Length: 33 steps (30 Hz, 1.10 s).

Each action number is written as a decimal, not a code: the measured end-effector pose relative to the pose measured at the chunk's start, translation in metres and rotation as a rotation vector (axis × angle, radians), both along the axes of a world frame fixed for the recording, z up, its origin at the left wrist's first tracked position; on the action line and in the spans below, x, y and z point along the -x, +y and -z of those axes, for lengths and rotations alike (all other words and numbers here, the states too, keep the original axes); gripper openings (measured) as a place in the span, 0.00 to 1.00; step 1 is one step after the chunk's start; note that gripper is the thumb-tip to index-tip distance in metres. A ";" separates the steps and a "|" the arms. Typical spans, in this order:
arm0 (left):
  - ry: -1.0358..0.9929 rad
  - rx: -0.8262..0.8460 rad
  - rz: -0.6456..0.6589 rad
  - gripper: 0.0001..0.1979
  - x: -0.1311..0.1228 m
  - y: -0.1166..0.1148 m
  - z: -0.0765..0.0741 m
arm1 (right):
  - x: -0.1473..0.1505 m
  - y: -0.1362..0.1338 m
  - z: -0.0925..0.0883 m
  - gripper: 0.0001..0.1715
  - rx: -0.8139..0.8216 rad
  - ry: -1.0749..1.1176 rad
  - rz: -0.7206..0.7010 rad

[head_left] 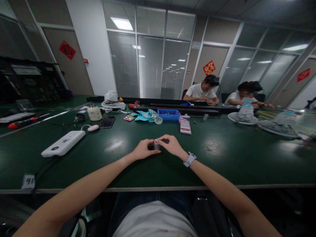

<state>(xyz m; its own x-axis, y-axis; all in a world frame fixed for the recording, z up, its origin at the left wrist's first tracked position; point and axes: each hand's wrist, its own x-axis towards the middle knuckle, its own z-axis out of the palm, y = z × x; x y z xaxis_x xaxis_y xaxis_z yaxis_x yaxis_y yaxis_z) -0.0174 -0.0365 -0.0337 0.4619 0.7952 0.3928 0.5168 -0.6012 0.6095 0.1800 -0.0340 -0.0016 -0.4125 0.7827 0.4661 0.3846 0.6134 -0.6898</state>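
In the middle of the green table a small grey metal cylinder (156, 146) stands between my two hands. The thumb and fingers of my left hand (144, 149) curve around it from the left and hold it near the table top. From the other side my right hand (172, 144), with a watch (190, 159) at its wrist, pinches at the cylinder's upper end with thumb and forefinger. Part of the cylinder is hidden by the fingers, and whether anything small is in the right fingertips is not visible.
Beyond my hands lie light-blue fan blades (145, 116), a blue bin (169, 114) and a pink-white packet (185, 126). To the left are a white power strip (63, 144), a phone (107, 122) and a cream jar (94, 112). Two people (201, 92) sit across the table.
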 end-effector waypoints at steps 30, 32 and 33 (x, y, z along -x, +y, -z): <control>-0.014 0.037 -0.003 0.21 -0.001 -0.003 -0.004 | 0.001 0.003 0.007 0.08 0.126 0.117 -0.051; -0.004 0.029 -0.008 0.22 -0.001 -0.003 -0.004 | 0.001 0.001 0.007 0.11 0.121 0.103 -0.049; -0.001 0.025 -0.011 0.22 -0.001 -0.002 -0.003 | 0.001 0.000 0.006 0.11 0.105 0.086 -0.044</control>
